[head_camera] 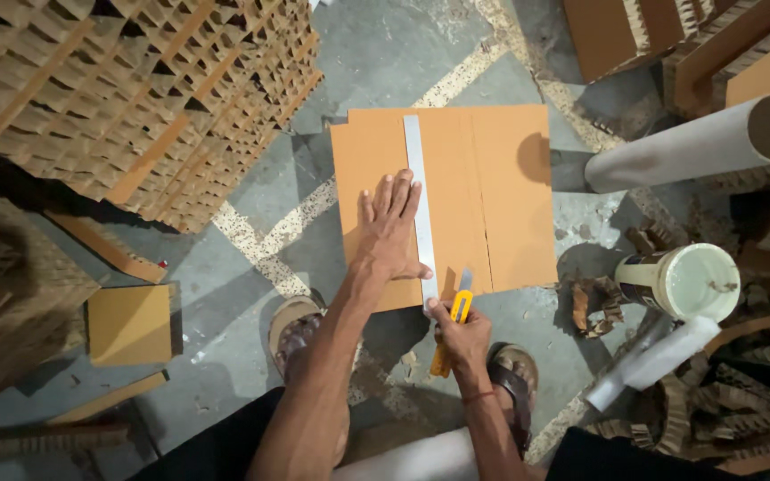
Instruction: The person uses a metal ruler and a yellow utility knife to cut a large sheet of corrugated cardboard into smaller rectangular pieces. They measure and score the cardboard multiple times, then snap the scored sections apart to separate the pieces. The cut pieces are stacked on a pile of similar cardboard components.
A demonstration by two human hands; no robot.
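Observation:
A brown cardboard sheet (501,187) lies flat on the concrete floor in front of me. A long metal ruler (419,196) runs along it from far edge to near edge. My left hand (389,227) presses flat on the cardboard with fingers spread, its thumb and finger edge against the ruler. My right hand (458,334) grips a yellow utility knife (456,316), its blade at the near end of the ruler by the sheet's near edge. My sandalled feet sit just below the sheet.
A tall stack of honeycomb cardboard (135,98) fills the upper left. A small cardboard square (128,323) lies at left. A cardboard tube (697,142), a white tub of glue (683,281) and cardboard scraps (724,401) crowd the right side.

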